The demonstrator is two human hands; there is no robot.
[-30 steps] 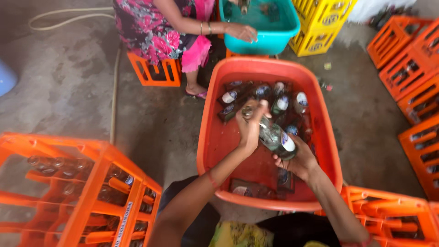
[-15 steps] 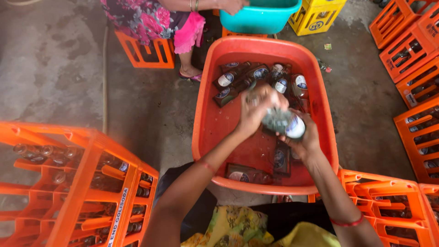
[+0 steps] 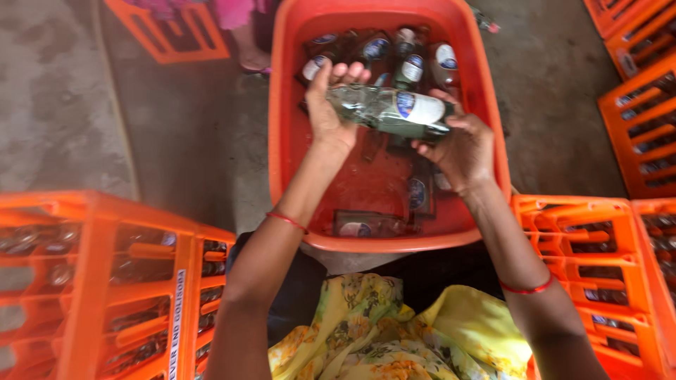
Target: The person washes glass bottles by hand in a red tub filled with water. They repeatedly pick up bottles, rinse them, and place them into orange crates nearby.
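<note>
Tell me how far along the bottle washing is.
In hand: both hands, left hand and right hand, hold one labelled glass bottle over the red tub. Left: more bottles lie in the tub. Done, seemingly: bottles fill the orange crate.

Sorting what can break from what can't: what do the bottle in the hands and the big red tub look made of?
Bottle: looks like clear greenish glass, wet and glossy, with a blue and white paper-like label. Red tub: likely moulded plastic, smooth with a thick rolled rim and a dull sheen. Left hand and right hand both grip the bottle.
</note>
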